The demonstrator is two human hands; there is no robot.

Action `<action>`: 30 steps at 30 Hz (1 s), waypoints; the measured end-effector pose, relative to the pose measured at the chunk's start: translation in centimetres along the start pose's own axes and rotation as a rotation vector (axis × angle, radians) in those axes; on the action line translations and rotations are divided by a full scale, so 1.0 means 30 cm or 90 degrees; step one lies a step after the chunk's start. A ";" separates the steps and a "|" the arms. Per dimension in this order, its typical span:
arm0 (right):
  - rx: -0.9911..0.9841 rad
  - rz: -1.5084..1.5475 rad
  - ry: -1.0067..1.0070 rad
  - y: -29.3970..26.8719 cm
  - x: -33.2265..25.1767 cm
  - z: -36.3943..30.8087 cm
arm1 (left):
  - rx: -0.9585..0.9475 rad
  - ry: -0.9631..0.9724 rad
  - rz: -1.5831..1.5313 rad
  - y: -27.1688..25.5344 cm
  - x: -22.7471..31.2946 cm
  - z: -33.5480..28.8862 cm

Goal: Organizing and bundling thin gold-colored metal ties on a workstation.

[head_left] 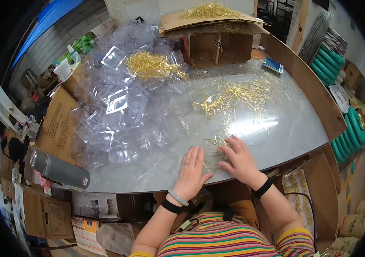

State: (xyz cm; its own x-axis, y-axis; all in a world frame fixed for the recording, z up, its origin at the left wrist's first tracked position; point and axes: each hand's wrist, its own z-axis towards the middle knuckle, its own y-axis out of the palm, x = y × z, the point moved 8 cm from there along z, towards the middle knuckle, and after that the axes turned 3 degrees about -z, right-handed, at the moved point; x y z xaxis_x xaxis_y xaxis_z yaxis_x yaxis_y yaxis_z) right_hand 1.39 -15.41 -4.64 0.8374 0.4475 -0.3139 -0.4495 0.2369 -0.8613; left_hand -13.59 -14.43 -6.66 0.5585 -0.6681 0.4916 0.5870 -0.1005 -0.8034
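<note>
My left hand (189, 172) lies flat near the front edge of the table, fingers stretched out and close together, thumb toward the right. My right hand (240, 162) is curved over the tabletop with its fingers apart. Between the two hands are a few thin gold-coloured metal pins (211, 164); some are partly hidden by the right fingers. Farther off, a loose heap of the same gold pins (238, 97) spreads over the grey table (293, 124). Neither hand visibly grips anything.
Clear plastic boxes (118, 128) pile up on the left, with another gold pin heap (152, 66) on them. A grey bottle (60, 168) lies at the left edge. An open cardboard box (201, 50) stands at the back. A wooden rim (311, 85) borders the right side.
</note>
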 end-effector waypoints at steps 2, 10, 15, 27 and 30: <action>0.036 -0.042 -0.005 -0.006 -0.028 0.003 | 0.008 0.000 0.013 0.005 -0.007 -0.004; -0.001 0.128 -0.064 0.051 0.003 0.024 | -0.010 -0.026 -0.002 0.001 -0.011 0.004; 0.107 0.048 0.102 -0.052 0.057 -0.018 | -0.013 -0.042 0.029 0.010 -0.024 0.000; -0.034 0.085 0.109 -0.007 0.121 -0.017 | 0.012 -0.017 0.068 0.006 0.001 0.011; -0.071 -0.111 0.029 -0.059 0.059 0.003 | 0.029 -0.063 0.013 0.001 -0.011 0.005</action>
State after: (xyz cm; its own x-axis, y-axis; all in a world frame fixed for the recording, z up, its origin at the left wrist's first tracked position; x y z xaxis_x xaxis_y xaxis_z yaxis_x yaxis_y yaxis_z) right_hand 3.66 -14.96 -3.63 0.9134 0.3688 -0.1722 -0.2619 0.2088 -0.9423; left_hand -13.68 -14.09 -6.80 0.6239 -0.5935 0.5084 0.6005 -0.0524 -0.7979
